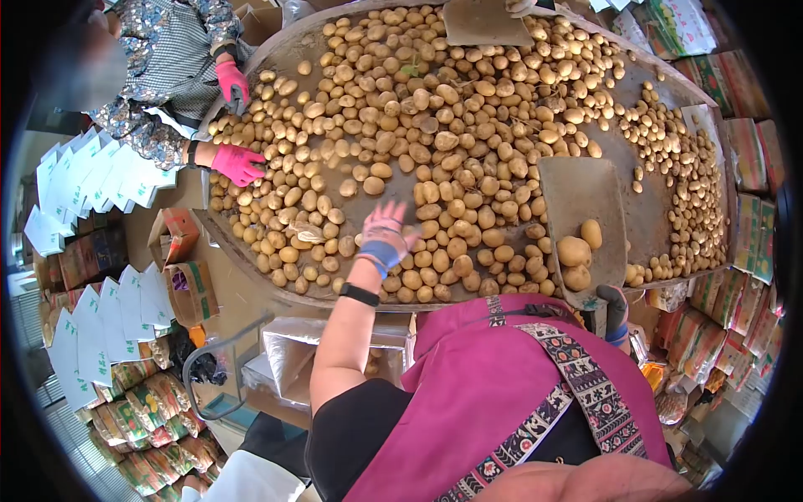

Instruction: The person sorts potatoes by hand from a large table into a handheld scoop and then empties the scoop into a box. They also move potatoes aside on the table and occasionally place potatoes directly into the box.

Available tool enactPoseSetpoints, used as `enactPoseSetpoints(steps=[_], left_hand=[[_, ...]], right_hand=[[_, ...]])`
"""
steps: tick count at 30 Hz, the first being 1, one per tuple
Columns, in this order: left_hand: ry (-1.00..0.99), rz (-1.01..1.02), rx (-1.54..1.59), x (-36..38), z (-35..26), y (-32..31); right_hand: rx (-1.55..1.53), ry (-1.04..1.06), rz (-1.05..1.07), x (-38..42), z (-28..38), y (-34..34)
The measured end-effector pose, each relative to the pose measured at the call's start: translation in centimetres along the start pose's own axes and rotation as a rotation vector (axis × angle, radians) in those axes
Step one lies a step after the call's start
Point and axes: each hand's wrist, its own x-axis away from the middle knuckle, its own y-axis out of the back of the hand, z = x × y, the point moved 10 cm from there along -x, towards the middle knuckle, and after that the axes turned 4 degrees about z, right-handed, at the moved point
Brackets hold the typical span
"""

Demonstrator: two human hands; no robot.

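My left hand (388, 237), in a pink and blue glove, hovers over the potatoes (456, 226) heaped on a large table (619, 155). Its fingers are spread, somewhat smeared by motion, and nothing is in them. At the near edge, my right hand (616, 316), in a grey and blue glove, is closed at the near end of a flat scoop (585, 188); part of the grip is hidden. A few large potatoes (577, 251) lie in the scoop, which rests among the others.
Across the left end, a co-worker in pink gloves (238, 165) reaches onto the potatoes. Another scoop (487, 23) lies at the far edge, by a second person's hand. Smaller potatoes (698, 201) gather at the right. An open carton (293, 356) stands near my left arm; stacked boxes (740, 309) flank the right.
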Motion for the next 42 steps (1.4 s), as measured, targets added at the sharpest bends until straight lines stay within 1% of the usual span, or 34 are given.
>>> enactPoseSetpoints(steps=[1, 2, 3, 4, 6, 7, 8, 9, 11, 12, 13, 15, 17, 18, 19, 22, 23, 24, 25, 26, 27, 28, 30, 31, 32, 34, 35, 36, 37, 38, 39, 40, 41, 42], left_hand=[[-0.052, 0.048, -0.196, 0.5, -0.6, -1.7], [-0.107, 0.096, -0.390, 0.5, -1.2, -3.2], [0.045, 0.127, -0.339, 0.0, 1.2, -2.8], [0.115, 0.194, -0.243, -0.4, 3.5, -2.7], [0.298, 0.058, -0.125, -1.2, 8.7, -1.7], [0.353, 0.136, -0.276, -1.1, 7.6, 0.0], [0.405, 0.214, -0.430, -0.7, 5.9, 2.4], [0.301, 0.051, -0.476, -0.9, 3.0, 4.2], [0.099, -0.057, -0.295, -1.9, -3.3, 5.1], [-0.004, -0.013, -0.142, -2.8, -6.1, 3.1], [-0.107, 0.030, 0.011, -3.6, -9.0, 1.0], [-0.370, -0.005, -0.147, -2.7, -14.8, -3.2], [-0.400, 0.049, -0.191, -2.9, -14.7, -5.0], [-0.418, 0.096, -0.238, -3.1, -14.4, -6.1], [-0.407, -0.030, -0.194, -3.1, -13.3, -5.0], [-0.051, -0.062, -0.352, -4.3, -6.2, -2.2], [0.071, -0.055, -0.084, -5.3, -0.9, -2.3], [0.092, -0.133, -0.261, -5.4, 1.7, -1.7], [0.078, -0.119, -0.357, -5.2, 2.3, -0.3], [0.139, -0.112, -0.461, -4.7, 2.7, 0.3], [0.143, -0.128, -0.489, -4.3, 0.8, 1.7], [0.153, -0.143, -0.518, -3.6, -1.1, 2.6], [-0.156, -0.230, -0.242, -3.2, -6.3, 1.9], [-0.178, -0.032, -0.083, -3.4, -10.0, 0.6], [-0.197, 0.167, 0.076, -3.1, -14.1, -1.2], [-0.531, 0.194, -0.035, -1.8, -19.8, -6.4], [-0.543, 0.206, -0.040, -2.0, -19.8, -7.8], [-0.546, 0.213, -0.204, -2.4, -20.1, -9.1], [-0.550, 0.215, -0.367, -2.7, -20.2, -10.3], [-0.565, 0.219, -0.370, -2.6, -20.2, -10.6], [-0.444, 0.256, -0.418, -2.8, -19.0, -10.5], [-0.320, 0.294, -0.467, -3.1, -18.0, -9.8], [-0.200, 0.347, -0.488, -3.3, -17.2, -9.0], [-0.207, 0.350, -0.496, -3.8, -17.1, -8.8]], right_hand=[[0.002, 0.000, 0.000, -0.5, -0.6, 2.4], [0.505, 0.258, 0.043, -1.0, 0.9, 5.8], [1.008, 0.520, 0.083, -0.5, 2.1, 6.1], [1.009, 0.526, 0.075, 0.0, 3.0, 5.4], [0.369, 0.197, 0.080, 0.4, 2.6, 3.2], [0.365, 0.198, 0.079, 0.0, 2.8, 3.5], [0.208, 0.133, 0.079, -0.7, 2.2, 4.5], [0.050, 0.066, 0.074, -0.9, 1.6, 5.1], [0.011, 0.036, 0.056, -0.5, 2.1, 1.6], [-0.024, 0.009, 0.053, -0.4, 2.0, 0.4], [-0.045, 0.053, -0.029, -1.0, 1.9, 2.5], [-0.059, 0.030, -0.012, -0.7, 2.4, 0.1], [-0.071, 0.017, -0.006, -0.4, 2.6, 0.6], [0.002, 0.117, -0.047, -0.6, 3.1, 3.0], [0.072, 0.216, -0.089, -0.4, 4.0, 4.3], [0.025, 0.180, -0.123, 0.3, 4.3, 5.8], [-0.032, 0.161, -0.147, 0.4, 4.2, 5.5], [-0.047, 0.154, -0.150, 0.2, 3.9, 6.1], [-0.049, 0.171, -0.155, 0.0, 4.0, 6.9], [-0.051, 0.193, -0.166, 0.0, 4.2, 7.9], [-0.027, 0.170, -0.074, -0.1, 4.2, 7.6], [-0.040, 0.160, -0.087, -0.5, 3.0, 9.8], [0.568, 0.498, -0.204, -1.0, 3.8, 14.5], [0.788, 0.524, -0.130, -0.9, 4.2, 13.7], [0.778, 0.520, -0.141, -0.3, 5.6, 11.2], [0.192, 0.159, -0.094, -0.1, 5.4, 5.3], [0.205, 0.150, -0.110, -0.7, 4.7, 7.6], [0.195, 0.152, -0.124, -0.8, 4.0, 8.3], [0.051, 0.171, -0.161, -0.8, 3.5, 9.3], [-0.094, 0.193, -0.195, -0.6, 3.4, 10.2], [-0.230, 0.174, -0.115, -0.1, 4.3, 7.4], [-0.239, 0.180, -0.127, 0.4, 4.0, 8.0], [0.121, 0.314, -0.137, 1.3, 5.1, 8.5], [0.484, 0.441, -0.142, 1.9, 6.0, 8.6]])
